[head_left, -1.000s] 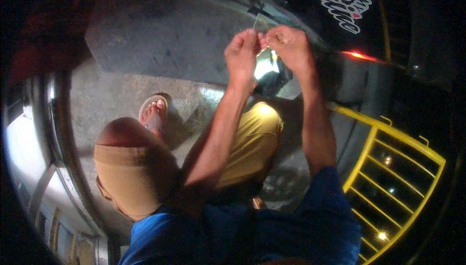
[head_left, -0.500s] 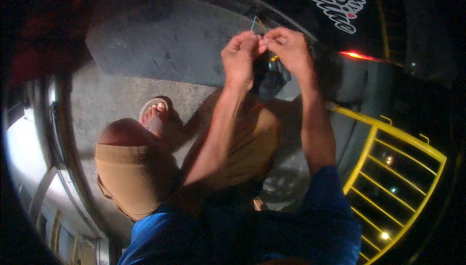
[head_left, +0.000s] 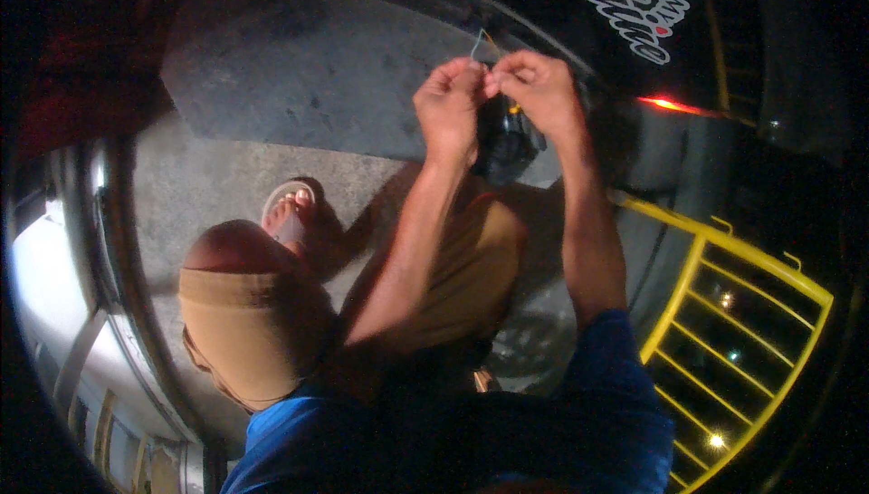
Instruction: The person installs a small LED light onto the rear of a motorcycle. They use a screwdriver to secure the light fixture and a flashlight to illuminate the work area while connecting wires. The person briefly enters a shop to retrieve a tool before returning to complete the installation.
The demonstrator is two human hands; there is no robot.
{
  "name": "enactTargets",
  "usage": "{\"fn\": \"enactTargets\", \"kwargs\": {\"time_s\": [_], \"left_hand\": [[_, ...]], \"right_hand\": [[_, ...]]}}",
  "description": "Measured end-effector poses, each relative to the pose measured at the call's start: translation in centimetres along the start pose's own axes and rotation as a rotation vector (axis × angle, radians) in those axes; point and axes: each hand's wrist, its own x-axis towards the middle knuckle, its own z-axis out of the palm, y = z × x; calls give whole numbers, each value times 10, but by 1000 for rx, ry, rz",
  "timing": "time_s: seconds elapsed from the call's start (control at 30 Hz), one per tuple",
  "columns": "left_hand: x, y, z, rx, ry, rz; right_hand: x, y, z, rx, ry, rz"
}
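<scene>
My left hand (head_left: 449, 103) and my right hand (head_left: 541, 88) meet at the upper middle, fingertips almost touching. Both are closed in a pinch. Just beyond the fingers, a thin pale green wire (head_left: 476, 44) rises from the left fingertips. A thin orange wire (head_left: 490, 38) slopes down toward the right fingertips. The two wires come together in a peak above my hands; their lower ends are hidden by the fingers. Beneath the right hand lies a black object (head_left: 511, 148) with a small yellow part (head_left: 515, 108), too dark to make out.
A large dark grey sheet (head_left: 290, 68) lies on the concrete floor (head_left: 235, 177) beyond my sandaled foot (head_left: 291, 204). At the upper right is a dark panel with a lettered sticker (head_left: 634, 5) and a glowing red light (head_left: 670, 104). A yellow metal rack (head_left: 688, 286) stands at the right.
My hands keep the same pinch on the wires, with only a slight shift. The view has moved a little, so the sticker and red light sit slightly farther right.
</scene>
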Motion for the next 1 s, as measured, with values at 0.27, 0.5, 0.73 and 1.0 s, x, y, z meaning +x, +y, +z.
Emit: {"fn": "enactTargets", "kwargs": {"time_s": [0.27,0.5,0.73,1.0], "left_hand": [[1,-4,0,67,-5,12],[7,-1,-6,151,-40,48],[11,-1,-7,121,-67,35],[20,-11,-14,243,-42,97]], "right_hand": [[3,10,-2,33,39,-34],[5,-1,2,-218,103,-91],[5,16,3,-29,40,-108],[-91,21,-10,-391,3,-189]]}}
